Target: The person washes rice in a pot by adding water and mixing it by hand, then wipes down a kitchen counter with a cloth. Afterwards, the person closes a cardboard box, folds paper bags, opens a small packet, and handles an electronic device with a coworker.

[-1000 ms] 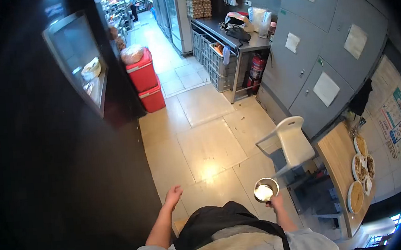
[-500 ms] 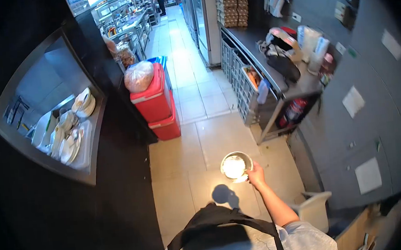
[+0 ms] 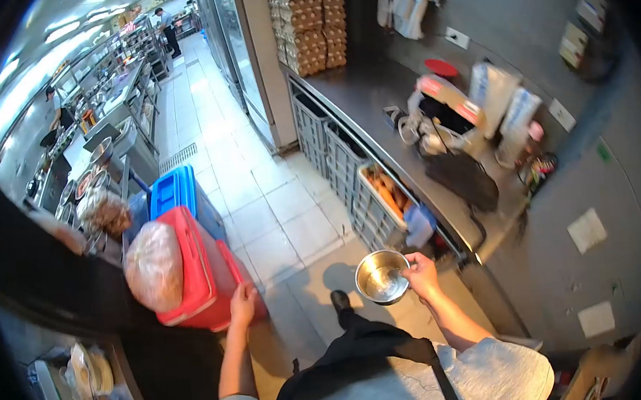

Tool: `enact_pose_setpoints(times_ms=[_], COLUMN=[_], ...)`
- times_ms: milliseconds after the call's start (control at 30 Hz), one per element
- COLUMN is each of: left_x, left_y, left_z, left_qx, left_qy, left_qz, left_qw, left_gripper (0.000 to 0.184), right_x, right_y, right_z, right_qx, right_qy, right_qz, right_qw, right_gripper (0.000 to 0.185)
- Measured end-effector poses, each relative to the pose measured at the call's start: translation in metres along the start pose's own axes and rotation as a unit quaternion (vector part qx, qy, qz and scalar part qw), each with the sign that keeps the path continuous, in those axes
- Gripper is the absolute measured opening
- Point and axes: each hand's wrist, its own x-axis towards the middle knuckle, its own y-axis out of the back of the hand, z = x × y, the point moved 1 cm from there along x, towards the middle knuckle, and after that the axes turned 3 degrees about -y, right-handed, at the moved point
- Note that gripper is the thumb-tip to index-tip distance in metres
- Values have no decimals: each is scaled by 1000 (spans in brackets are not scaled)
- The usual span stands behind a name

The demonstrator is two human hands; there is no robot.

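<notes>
Your right hand (image 3: 421, 275) has its fingers closed on the right side of a metal pot (image 3: 378, 279), held over the near floor, its shiny inside facing up. Your left hand (image 3: 244, 303) curls loosely near the red box (image 3: 197, 268); you cannot tell whether its fingers grip anything. A stuffed bag (image 3: 154, 267) tops that box. Right, a grey crate (image 3: 370, 234) beneath the bench (image 3: 365, 93) holds orange vegetables (image 3: 385, 194).

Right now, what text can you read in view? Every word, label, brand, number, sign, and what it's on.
None that can be read.
Box on the counter: coloured print, too blurred.
White packs beside it: blue marks, too blurred.
Two paper sheets on the grey locker: no writing can be made out.
Pot: no lettering can be made out.
Red bin: no lettering can be made out.
</notes>
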Motion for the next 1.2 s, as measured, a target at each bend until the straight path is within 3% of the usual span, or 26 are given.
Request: enact_pose_setpoints(times_ms=[33, 100, 133, 167, 233, 267, 333, 367, 500, 567, 633, 667, 767, 867, 900, 967, 1000, 1067, 1200], left_x=[47, 118, 146, 164, 176, 184, 200, 216, 334, 428, 570, 641, 833, 972, 992, 1041, 1040, 1025, 1058], left_y=[6, -3, -22, -34, -25, -16, 1, 18, 55, 41, 86, 91, 117, 113, 99, 82, 72, 99, 187], left_z=[38, 59, 31, 14, 12, 13, 2, 2, -50, -131, -88, -81, -44, -63, -93, -192, -247, -289, -324], left_qx=[-6, -223, -236, -187, -59, -60, -73, -19, -188, -185, -55, -148, -196, -123, -47, 89, 135, 92, 112], left_qy=[-30, 21, -28, 12, 36, 87, 161, 105, 225, 205, 100, 64, -40, -116, -56, 48, 110, 231, 498], left_qz=[-1, 18, 26, 42, 22, -1, 70, 141, 244, 208, 121, 125, 67, 29, 9, -11, -15, -31, -17], left_qw=[1000, 974, 971, 981, 997, 994, 982, 984, 924, 939, 986, 979, 977, 985, 997, 995, 985, 968, 860], left_gripper=[28, 27, 27, 26, 25, 22, 18, 18, 19, 18, 18, 20, 15, 17, 20, 31, 35, 44, 59], right_x=[34, 106, 158, 215, 287, 303, 354, 373, 480, 556, 596, 624, 677, 783, 833, 899, 934, 969, 1041], right_y=[-11, -58, -96, -136, -216, -255, -325, -357, -468, -508, -515, -529, -563, -635, -671, -758, -818, -912, -1068], right_z=[-8, -23, -39, -28, -73, -124, -183, -221, -249, -262, -279, -301, -382, -403, -390, -401, -421, -446, -562], right_qx=[-26, -10, 10, 21, -89, -19, -20, -42, -5, 13, -51, -69, -67, -26, -39, -100, -62, -53, -53], right_qy=[16, -11, -7, 19, 84, 72, 138, 172, 187, 214, 227, 244, 193, 192, 345, 206, 209, 204, 171], right_qz=[-2, -20, -34, -42, -51, -118, -177, -178, -110, -67, -46, -35, -12, -33, -13, -100, -139, -222, -321], right_qw=[1000, 1000, 999, 999, 991, 990, 974, 968, 976, 974, 972, 967, 979, 981, 938, 968, 966, 952, 930], right_gripper=[28, 31, 32, 34, 33, 32, 32, 32, 32, 33, 33, 34, 32, 33, 32, 29, 30, 31, 33])
